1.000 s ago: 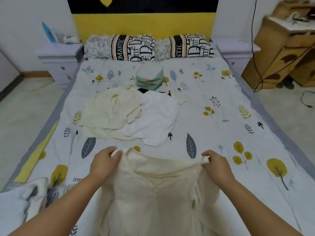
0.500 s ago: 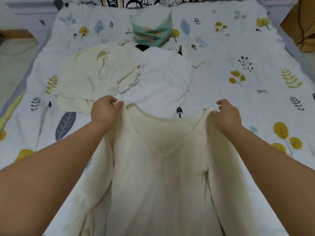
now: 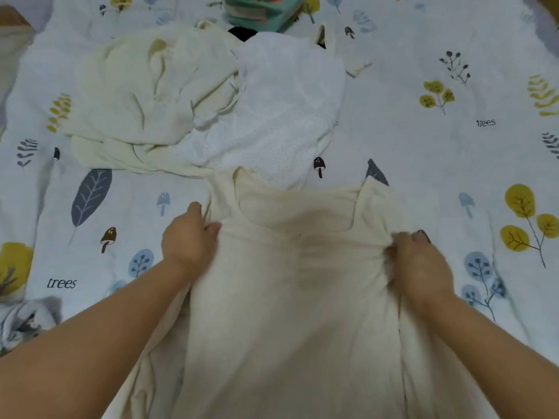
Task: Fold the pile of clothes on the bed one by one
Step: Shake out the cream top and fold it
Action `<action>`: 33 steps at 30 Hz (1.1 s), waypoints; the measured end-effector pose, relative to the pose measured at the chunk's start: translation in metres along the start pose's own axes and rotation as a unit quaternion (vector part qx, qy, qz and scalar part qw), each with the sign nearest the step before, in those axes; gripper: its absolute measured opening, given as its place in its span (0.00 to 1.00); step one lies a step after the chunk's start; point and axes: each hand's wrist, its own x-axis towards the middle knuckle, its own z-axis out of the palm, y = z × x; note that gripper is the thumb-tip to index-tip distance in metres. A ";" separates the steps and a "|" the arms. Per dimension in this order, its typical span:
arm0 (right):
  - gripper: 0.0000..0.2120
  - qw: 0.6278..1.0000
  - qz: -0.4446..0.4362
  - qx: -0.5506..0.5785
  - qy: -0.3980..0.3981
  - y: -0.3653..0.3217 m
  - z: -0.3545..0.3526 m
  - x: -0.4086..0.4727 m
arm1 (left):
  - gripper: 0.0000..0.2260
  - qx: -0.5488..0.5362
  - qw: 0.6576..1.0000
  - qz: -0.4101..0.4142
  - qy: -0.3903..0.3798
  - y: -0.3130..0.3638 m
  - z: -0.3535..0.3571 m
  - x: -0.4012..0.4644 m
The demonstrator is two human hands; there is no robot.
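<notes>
A cream top lies spread on the bed in front of me, its neckline toward the pile. My left hand grips the fabric just below its left shoulder. My right hand grips bunched fabric below the right shoulder. Beyond the neckline sits the pile: a crumpled cream garment on the left and a white dotted garment on the right, the top's collar overlapping the white one. A bit of black cloth shows behind them.
The bed sheet is white with printed leaves, trees and mushrooms. A folded teal and patterned stack sits at the top edge. A rumpled printed cloth lies at the left edge.
The top has come down onto the bed. Both hands slid from its shoulder tips down toward me and closer together. The camera tilted further down, and the pillows left the view.
</notes>
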 end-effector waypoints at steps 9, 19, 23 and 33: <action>0.25 0.989 -0.087 0.018 0.120 -0.033 0.004 -0.036 | 0.21 0.038 0.999 -0.017 0.021 -0.004 0.001 -0.043; 0.22 0.995 -0.075 0.052 0.033 -0.050 0.022 -0.121 | 0.21 0.063 0.996 0.049 -0.033 -0.043 -0.032 -0.152; 0.19 0.998 0.031 0.046 -0.038 -0.034 0.022 -0.168 | 0.12 0.045 0.982 -0.012 -0.182 -0.041 -0.016 -0.195; 0.27 0.964 0.110 0.111 -0.215 -0.011 0.029 -0.225 | 0.14 -0.044 0.974 -0.144 -0.168 -0.066 -0.022 -0.245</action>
